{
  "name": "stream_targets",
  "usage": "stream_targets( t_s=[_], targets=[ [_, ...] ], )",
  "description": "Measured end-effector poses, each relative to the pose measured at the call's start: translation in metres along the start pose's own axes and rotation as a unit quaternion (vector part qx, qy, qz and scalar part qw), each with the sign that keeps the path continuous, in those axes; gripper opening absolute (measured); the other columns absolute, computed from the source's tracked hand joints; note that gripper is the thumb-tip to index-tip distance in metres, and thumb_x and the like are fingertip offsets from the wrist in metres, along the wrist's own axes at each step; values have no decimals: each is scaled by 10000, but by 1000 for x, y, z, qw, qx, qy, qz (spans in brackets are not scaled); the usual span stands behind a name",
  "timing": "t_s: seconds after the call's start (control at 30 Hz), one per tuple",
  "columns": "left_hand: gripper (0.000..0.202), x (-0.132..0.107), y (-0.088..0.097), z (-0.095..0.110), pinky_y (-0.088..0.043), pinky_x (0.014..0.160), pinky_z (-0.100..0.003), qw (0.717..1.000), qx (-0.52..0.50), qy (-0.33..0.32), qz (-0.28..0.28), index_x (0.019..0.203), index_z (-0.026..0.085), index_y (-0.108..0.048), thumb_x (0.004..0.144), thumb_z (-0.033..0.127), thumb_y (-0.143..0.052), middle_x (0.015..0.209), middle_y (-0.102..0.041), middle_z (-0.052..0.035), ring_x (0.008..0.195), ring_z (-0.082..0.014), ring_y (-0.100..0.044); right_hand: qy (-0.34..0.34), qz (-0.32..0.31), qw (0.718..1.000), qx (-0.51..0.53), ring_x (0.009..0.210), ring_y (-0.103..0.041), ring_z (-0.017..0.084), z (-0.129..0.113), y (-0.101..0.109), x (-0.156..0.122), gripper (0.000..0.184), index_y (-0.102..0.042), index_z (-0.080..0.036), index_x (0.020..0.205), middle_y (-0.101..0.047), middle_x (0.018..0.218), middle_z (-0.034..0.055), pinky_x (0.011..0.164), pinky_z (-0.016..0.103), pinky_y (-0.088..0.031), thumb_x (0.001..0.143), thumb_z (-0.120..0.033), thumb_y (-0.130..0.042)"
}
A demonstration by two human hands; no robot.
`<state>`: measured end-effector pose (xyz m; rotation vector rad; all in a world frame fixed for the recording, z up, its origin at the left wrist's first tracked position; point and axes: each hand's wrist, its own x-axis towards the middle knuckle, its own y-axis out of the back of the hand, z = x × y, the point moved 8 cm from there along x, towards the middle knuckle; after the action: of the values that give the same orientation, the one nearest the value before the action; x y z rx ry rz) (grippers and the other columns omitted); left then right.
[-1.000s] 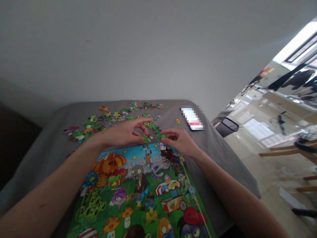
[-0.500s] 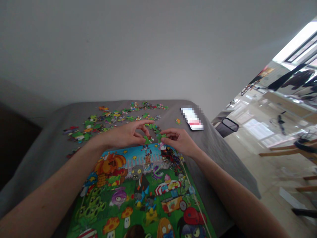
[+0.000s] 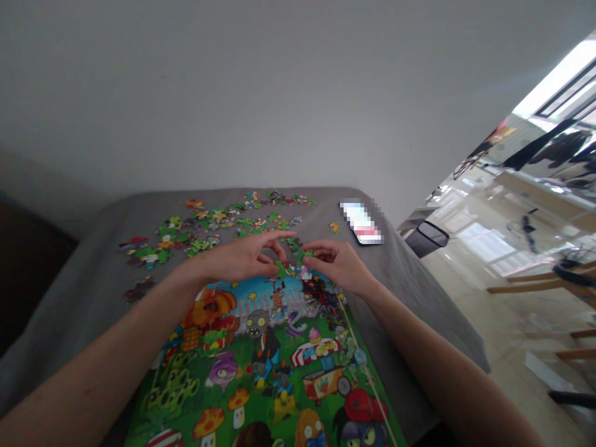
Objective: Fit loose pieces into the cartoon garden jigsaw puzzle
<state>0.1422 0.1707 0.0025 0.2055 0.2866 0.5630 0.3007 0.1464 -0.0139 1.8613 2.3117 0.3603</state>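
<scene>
Head camera, and we're looking down our two bare forearms across a grey-covered tabletop (image 3: 69,292). Starting at the left edge, one dark stray piece (image 3: 138,288) lies on its own. Beyond it, the scatter of loose puzzle pieces (image 3: 205,220) spreads along the far side of the tabletop, mostly green with dabs of orange and purple.

On to our left hand (image 3: 239,259). Its index finger is stretched out straight, and thumb and middle finger are pressed together on a small green piece (image 3: 280,269). That piece sits right at the far edge of the cartoon picture sheet (image 3: 261,360), which lies flat and runs from the near edge up the middle of the tabletop.

Just beside it, nearly touching, is a second green piece (image 3: 302,254), pinched at the tips of our right hand (image 3: 343,267). Those fingers (image 3: 321,247) are curled in tight around it. Both hands meet over the sheet's far edge, and we can't tell whether the two pieces actually touch each other.

Further right, a lone orange piece (image 3: 334,228) rests near a blurred-out phone (image 3: 362,222) at the far right corner. Past the tabletop's right edge, a dark bin (image 3: 432,236) stands on the pale floor.
</scene>
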Motion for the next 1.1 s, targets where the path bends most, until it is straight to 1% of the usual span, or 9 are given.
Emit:
stream_targets(
  t_s=[0.2, 0.47, 0.7, 0.93, 1.1],
  targets=[
    [855, 0, 1, 2, -469, 648, -234, 1000, -4, -3, 0, 1535, 226, -293, 775, 211, -683, 1110, -585, -59, 732, -117, -624, 5, -2, 1000, -5, 647, -638, 145, -1, -1, 1, 312, -721, -181, 1053, -709, 741, 10, 627, 294, -503, 810, -378, -725],
    [857, 1, 0, -2, -467, 653, -242, 1000, 6, 3, -4, 1531, 235, -298, 771, 227, -694, 1145, -578, -76, 758, -130, -626, 5, 4, 1000, -5, 633, -618, 137, -2, -1, 0, 327, -719, -176, 1063, -697, 738, 8, 608, 286, -491, 809, -381, -726],
    [808, 2, -6, 1, -492, 695, -251, 1000, -9, -7, -10, 1515, 245, -321, 797, 248, -694, 1118, -582, -62, 787, -137, -636, 7, 4, 1000, -5, 591, -574, 118, -3, -4, 0, 310, -711, -164, 1047, -659, 696, -11, 577, 270, -452, 812, -367, -715],
    [791, 2, -11, 4, -491, 676, -247, 1000, -11, -10, -8, 1510, 244, -333, 811, 267, -704, 1114, -594, -64, 766, -133, -640, 9, 10, 1000, 3, 562, -547, 116, -6, -4, -1, 292, -717, -172, 1022, -630, 664, -24, 546, 263, -425, 805, -368, -721],
    [795, 6, -13, 1, -494, 686, -258, 1000, -2, -10, 1, 1505, 202, -350, 805, 286, -718, 1090, -589, -59, 767, -141, -651, 1, 10, 1000, 13, 548, -532, 108, -4, -5, -1, 303, -719, -164, 1017, -621, 644, -30, 529, 252, -405, 787, -360, -740]
  ],
)
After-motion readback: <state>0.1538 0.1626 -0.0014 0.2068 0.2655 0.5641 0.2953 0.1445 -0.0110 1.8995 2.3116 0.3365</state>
